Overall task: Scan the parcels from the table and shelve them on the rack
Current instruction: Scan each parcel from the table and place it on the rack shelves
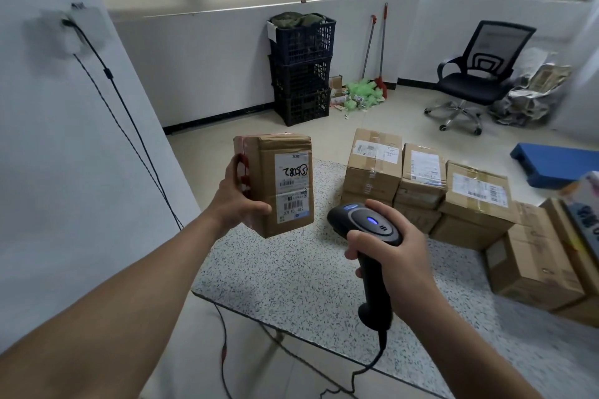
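My left hand (235, 196) grips a small brown cardboard parcel (270, 183) from its left side and holds it upright above the speckled table (291, 275). Its white shipping label with barcodes and handwritten digits faces me. My right hand (393, 251) grips the handle of a black corded barcode scanner (363, 225), whose head shows a blue light and points toward the parcel. Several more cardboard parcels (421, 185) are stacked on the table to the right.
Stacked dark plastic crates (301, 68) stand against the far wall beside a broom and green litter. A black office chair (476, 74) stands at the back right. A blue pallet (557, 165) lies on the floor. Cables hang down the left wall (129, 126).
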### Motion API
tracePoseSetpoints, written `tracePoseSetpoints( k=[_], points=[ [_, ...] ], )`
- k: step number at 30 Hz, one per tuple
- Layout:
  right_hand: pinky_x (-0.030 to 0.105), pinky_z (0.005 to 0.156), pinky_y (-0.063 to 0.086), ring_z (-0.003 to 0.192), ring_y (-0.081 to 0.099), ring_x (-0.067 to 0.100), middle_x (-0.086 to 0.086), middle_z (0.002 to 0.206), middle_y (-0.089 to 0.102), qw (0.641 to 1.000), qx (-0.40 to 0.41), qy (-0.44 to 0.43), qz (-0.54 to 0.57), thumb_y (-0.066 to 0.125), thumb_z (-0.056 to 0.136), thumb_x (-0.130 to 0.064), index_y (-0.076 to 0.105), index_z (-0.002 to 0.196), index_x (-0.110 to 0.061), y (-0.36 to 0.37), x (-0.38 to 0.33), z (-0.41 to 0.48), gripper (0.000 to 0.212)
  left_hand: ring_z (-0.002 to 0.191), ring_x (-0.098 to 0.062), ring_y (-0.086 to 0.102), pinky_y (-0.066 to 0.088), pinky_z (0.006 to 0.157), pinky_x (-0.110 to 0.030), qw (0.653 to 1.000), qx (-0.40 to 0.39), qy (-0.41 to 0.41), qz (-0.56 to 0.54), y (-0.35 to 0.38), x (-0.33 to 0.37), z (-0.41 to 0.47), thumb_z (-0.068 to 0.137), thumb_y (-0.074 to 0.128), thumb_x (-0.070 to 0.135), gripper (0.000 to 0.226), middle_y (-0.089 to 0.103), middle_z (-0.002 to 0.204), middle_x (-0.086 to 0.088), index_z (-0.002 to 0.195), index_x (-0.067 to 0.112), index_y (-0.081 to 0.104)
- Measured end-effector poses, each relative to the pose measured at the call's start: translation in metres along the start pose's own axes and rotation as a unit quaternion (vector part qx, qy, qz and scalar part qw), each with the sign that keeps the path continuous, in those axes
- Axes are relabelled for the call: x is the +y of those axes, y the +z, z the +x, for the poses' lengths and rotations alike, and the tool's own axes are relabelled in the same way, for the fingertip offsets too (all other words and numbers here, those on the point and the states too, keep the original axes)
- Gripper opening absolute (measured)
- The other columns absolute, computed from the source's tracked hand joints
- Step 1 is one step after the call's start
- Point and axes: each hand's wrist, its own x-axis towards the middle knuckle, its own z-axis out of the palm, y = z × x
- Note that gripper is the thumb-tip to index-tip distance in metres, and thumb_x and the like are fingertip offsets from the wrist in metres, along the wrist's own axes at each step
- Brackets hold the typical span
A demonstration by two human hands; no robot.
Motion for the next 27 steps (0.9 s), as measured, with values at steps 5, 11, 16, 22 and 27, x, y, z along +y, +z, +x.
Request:
tracePoseSetpoints(
  k=[5,11,16,22,27],
  points=[
    [0.043,0.062,0.06,0.064,0.069,0.021,-0.005,0.097,0.073,1.0,-0.001,-0.008,-0.011,0.088,0.07,-0.005,0.065,0.128,-0.029,0.006,0.0,-0.002,0.067,0.12,-0.029,0.054,0.054,0.079,-0.027,1.0,-0.017,-0.011,-0.022,-0.004,0.003,-0.009,0.043,0.09,0.027,0.114,0.051,0.123,0.007,0.135,0.048,0.027],
    [0.04,0.06,0.059,0.08,0.075,0.035,0.003,0.107,0.073,0.999,-0.03,-0.037,0.004,0.081,0.058,-0.022,0.065,0.124,-0.035,0.025,0.007,-0.011,0.068,0.121,-0.029,0.054,0.054,0.098,-0.051,1.0,-0.002,-0.025,-0.019,-0.023,0.004,-0.048,0.041,0.088,0.034,0.121,0.049,0.125,0.007,0.145,0.039,0.027],
    [0.036,0.058,0.056,0.075,0.075,0.032,0.005,0.103,0.074,0.991,-0.121,-0.053,0.014,0.079,0.059,-0.02,0.062,0.128,-0.028,0.046,0.005,-0.028,0.072,0.12,-0.023,0.058,0.055,0.085,-0.029,0.995,0.086,-0.049,0.015,-0.053,0.001,-0.116,0.062,0.089,0.008,0.118,0.05,0.122,0.015,0.153,0.037,0.02],
    [0.04,0.063,0.058,0.077,0.075,0.031,-0.003,0.097,0.076,0.964,-0.258,-0.063,-0.001,0.083,0.07,-0.011,0.062,0.116,-0.039,0.069,0.005,-0.076,0.058,0.111,-0.02,0.061,0.055,0.069,-0.022,0.972,0.216,-0.091,0.015,-0.078,0.001,-0.241,0.055,0.081,0.016,0.121,0.051,0.12,0.012,0.155,0.036,0.017],
    [0.044,0.063,0.058,0.081,0.072,0.041,0.008,0.096,0.076,0.936,-0.344,-0.067,-0.01,0.082,0.065,-0.008,0.067,0.113,-0.038,0.092,0.015,-0.135,0.058,0.115,-0.024,0.059,0.062,0.073,-0.037,0.938,0.321,-0.13,0.023,-0.088,-0.003,-0.361,0.06,0.087,0.012,0.12,0.051,0.128,0.007,0.155,0.04,0.019]
  ],
)
